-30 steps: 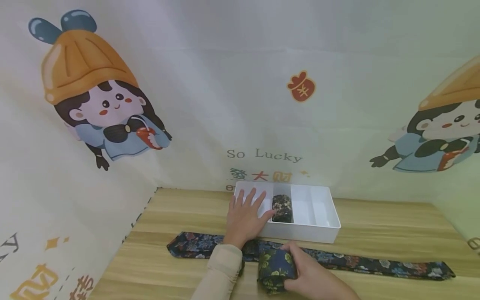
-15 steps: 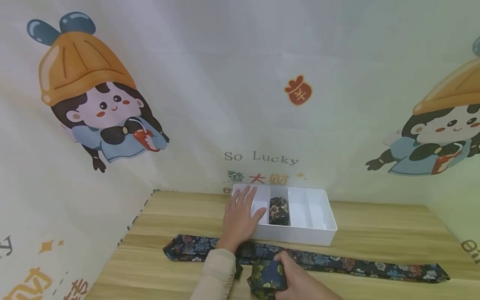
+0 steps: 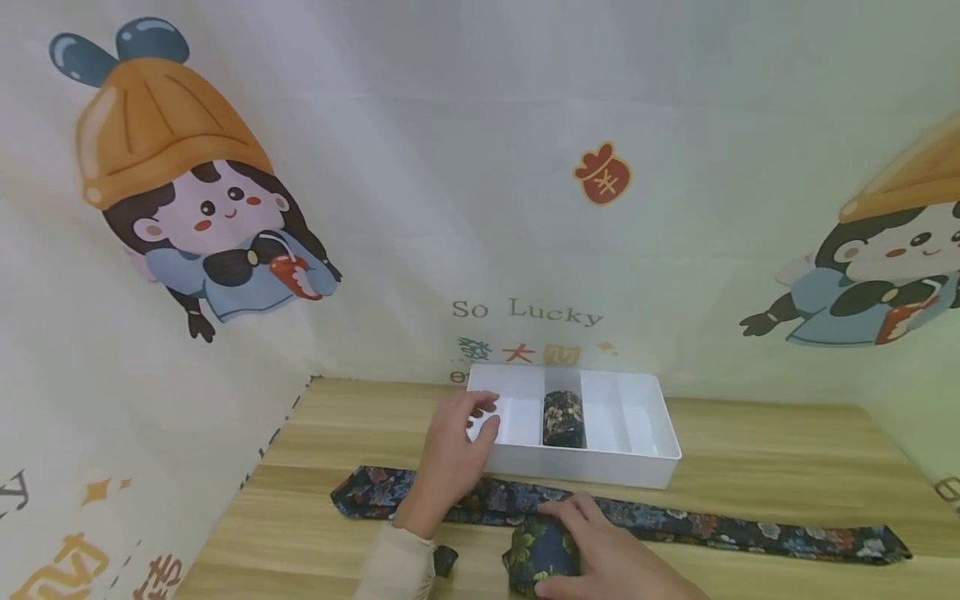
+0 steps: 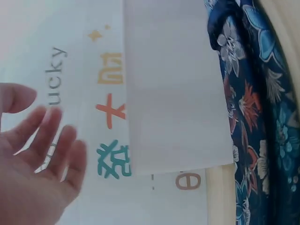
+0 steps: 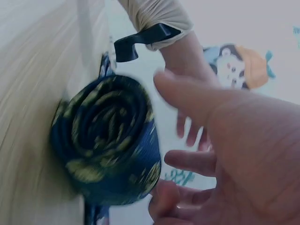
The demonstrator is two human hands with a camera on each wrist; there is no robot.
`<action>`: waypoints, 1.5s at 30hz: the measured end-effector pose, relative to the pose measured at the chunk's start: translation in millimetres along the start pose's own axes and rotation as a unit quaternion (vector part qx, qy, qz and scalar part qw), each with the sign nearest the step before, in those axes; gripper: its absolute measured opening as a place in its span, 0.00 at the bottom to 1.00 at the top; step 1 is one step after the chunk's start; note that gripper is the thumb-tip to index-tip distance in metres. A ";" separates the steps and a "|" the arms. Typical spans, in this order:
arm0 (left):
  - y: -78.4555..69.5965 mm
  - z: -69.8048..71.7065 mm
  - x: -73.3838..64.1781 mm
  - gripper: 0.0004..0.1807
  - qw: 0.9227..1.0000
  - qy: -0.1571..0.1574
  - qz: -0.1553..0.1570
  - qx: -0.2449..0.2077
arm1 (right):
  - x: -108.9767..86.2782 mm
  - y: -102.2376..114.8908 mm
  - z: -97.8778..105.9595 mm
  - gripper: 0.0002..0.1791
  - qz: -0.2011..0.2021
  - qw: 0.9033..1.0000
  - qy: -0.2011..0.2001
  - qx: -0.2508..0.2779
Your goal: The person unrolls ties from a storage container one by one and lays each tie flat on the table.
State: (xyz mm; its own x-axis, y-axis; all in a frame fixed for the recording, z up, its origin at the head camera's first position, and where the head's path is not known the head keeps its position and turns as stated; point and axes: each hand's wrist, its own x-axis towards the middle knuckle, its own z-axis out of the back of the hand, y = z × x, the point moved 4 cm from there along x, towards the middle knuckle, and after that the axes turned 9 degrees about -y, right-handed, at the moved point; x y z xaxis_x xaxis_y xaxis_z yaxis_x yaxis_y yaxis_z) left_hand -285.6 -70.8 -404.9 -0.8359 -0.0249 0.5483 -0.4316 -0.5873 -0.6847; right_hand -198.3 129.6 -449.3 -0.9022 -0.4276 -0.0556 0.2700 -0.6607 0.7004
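A rolled necktie, dark blue with yellow-green flowers, sits on the table at the front. My right hand is around its right side; in the right wrist view the thumb stands off the roll, while the fingers are close to its far side. My left hand, loosely bent and holding nothing, hovers at the left end of the white compartment box. A dark floral necktie roll fills one compartment. Lengthwise before the box lies a flat blue floral necktie, partly under my left forearm.
A small dark piece shows beside the left sleeve. Behind the box rises a printed cloth backdrop, which also encloses the wooden table at the sides.
My left hand has drawn back from over the box toward the front left, its spread fingers now bent. My right hand has shifted the rolled necktie slightly left, and its thumb is now off it.
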 end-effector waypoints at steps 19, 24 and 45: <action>-6.9 -11.3 -54.8 0.06 0.948 0.305 -0.021 0.091 | 9.0 16.5 -15.2 0.29 0.030 0.995 0.016 -0.096; -5.4 -14.5 -66.9 0.07 0.927 0.360 -0.012 0.105 | 11.9 6.3 -18.5 0.24 -0.022 0.999 0.026 0.001; -2.1 -27.6 -85.4 0.13 0.920 0.372 0.022 0.119 | 4.9 -6.4 -11.7 0.19 -0.064 0.992 0.058 0.096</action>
State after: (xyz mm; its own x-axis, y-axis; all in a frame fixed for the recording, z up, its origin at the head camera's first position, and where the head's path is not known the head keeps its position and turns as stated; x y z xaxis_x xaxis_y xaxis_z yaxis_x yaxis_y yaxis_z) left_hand -222.8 -45.2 -463.5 -0.8902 0.4553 -0.0186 -0.3788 -0.7620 -0.5253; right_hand -200.5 124.5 -462.4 -0.8773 -0.4236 -0.2256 0.0778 -0.5893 0.8042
